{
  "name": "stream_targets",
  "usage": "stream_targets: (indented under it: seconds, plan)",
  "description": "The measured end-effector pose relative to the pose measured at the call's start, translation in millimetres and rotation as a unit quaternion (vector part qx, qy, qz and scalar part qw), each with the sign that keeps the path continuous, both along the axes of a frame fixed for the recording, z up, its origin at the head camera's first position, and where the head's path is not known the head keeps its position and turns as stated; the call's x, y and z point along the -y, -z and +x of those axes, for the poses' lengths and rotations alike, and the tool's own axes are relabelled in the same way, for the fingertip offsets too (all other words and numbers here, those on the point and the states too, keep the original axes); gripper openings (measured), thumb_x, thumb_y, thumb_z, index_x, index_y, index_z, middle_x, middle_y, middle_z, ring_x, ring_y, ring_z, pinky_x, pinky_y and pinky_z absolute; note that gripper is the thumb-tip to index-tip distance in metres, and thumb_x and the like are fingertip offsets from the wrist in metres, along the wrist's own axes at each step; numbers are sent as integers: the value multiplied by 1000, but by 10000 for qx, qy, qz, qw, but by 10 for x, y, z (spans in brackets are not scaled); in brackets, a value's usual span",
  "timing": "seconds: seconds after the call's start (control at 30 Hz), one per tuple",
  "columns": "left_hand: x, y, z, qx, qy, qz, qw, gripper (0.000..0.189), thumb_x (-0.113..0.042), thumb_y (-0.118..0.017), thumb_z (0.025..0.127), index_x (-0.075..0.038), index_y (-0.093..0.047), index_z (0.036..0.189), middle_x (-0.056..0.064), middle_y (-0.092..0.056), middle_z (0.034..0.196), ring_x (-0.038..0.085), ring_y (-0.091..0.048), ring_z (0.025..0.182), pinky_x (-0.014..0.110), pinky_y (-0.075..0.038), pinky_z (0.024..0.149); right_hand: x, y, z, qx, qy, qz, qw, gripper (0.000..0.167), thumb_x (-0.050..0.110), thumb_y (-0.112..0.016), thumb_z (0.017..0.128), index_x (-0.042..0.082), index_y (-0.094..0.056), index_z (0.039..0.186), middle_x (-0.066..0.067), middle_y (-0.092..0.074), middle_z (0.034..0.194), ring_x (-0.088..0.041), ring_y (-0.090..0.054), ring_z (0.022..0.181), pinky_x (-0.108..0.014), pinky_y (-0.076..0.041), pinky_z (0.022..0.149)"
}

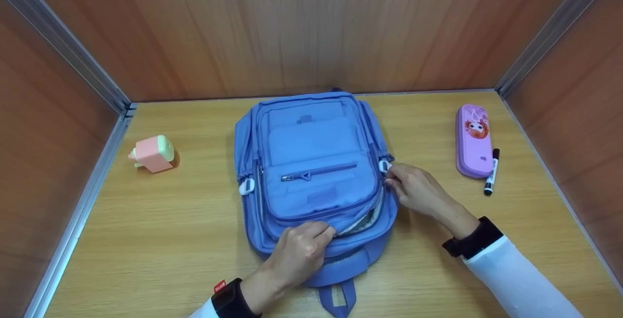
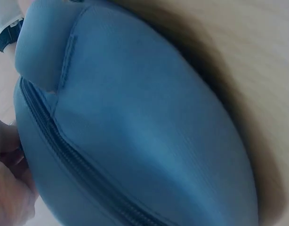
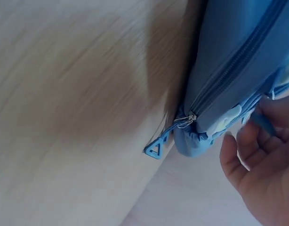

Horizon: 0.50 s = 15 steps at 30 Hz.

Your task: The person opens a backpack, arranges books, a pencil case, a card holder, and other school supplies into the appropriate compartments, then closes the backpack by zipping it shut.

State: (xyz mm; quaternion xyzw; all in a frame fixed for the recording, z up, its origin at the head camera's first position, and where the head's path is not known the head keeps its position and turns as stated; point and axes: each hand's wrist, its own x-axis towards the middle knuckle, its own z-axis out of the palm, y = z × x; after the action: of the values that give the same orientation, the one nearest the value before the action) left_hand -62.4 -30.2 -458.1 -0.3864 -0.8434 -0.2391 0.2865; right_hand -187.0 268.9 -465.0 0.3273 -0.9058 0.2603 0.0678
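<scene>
A blue backpack [image 1: 311, 138] lies flat on the wooden table, its top handle [image 1: 338, 301] toward the person. Along its lower right side a zipped compartment gapes, showing a grey lining [image 1: 367, 220]. My left hand [image 1: 302, 247] grips the fabric at the near edge of this gap, fingers curled over it. At the right side, beside a white buckle, my right hand [image 1: 421, 189] pinches a blue zipper pull [image 3: 263, 123], which shows between thumb and fingers in the right wrist view. Another triangular zipper pull [image 3: 155, 148] hangs loose there. A second zipper [image 2: 83, 162] runs closed in the left wrist view.
On the left side lies a pink and pale green box-shaped item [image 1: 155, 154] with a small nozzle-like end. A purple pencil case [image 1: 474, 147] and a black-capped white marker [image 1: 491, 174] lie at the right. Wooden walls [image 1: 311, 30] enclose the table's back and sides.
</scene>
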Motion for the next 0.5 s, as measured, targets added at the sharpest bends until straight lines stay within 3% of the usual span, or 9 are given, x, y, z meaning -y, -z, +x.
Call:
stream_targets:
  seconds: [0.1, 0.3, 0.37, 0.5]
  plan:
    - [-51, 10, 37, 91, -252, -215, 9994, 19, 10, -70, 79, -3, -77, 91, 4, -69, 82, 16, -69, 68, 22, -58, 54, -32, -7, 56, 412, -60, -79, 9991, 9, 1, -69, 97, 9, -64, 95, 2, -59, 85, -12, -55, 75, -31, -52, 64]
    - [-231, -79, 69, 305, -761, -716, 9941, 2, -9, -75, 93, -7, -76, 93, 1, -66, 77, 14, -62, 62, 19, -46, 41, -43, -13, 116, 738, -204, -182, 9969, 8, 3, -66, 100, 10, -63, 97, 3, -57, 86, -11, -54, 76, -29, -50, 64]
    - [-310, -100, 72, 423, -888, -1122, 9888, 7, -13, -76, 94, -7, -78, 98, 1, -66, 79, 14, -61, 63, 20, -47, 42, -47, -11, 130, 814, -221, -208, 9962, 8, 3, -66, 100, 10, -63, 97, 4, -56, 85, -11, -54, 75, -28, -49, 63]
    - [-421, -111, 100, 654, -885, -1894, 9757, 4, -5, -77, 89, -6, -77, 92, 2, -63, 78, 12, -58, 66, 22, -51, 46, -55, 0, 136, 892, -274, -202, 9954, 8, 4, -66, 100, 10, -63, 97, 4, -57, 84, -10, -54, 73, -27, -49, 61]
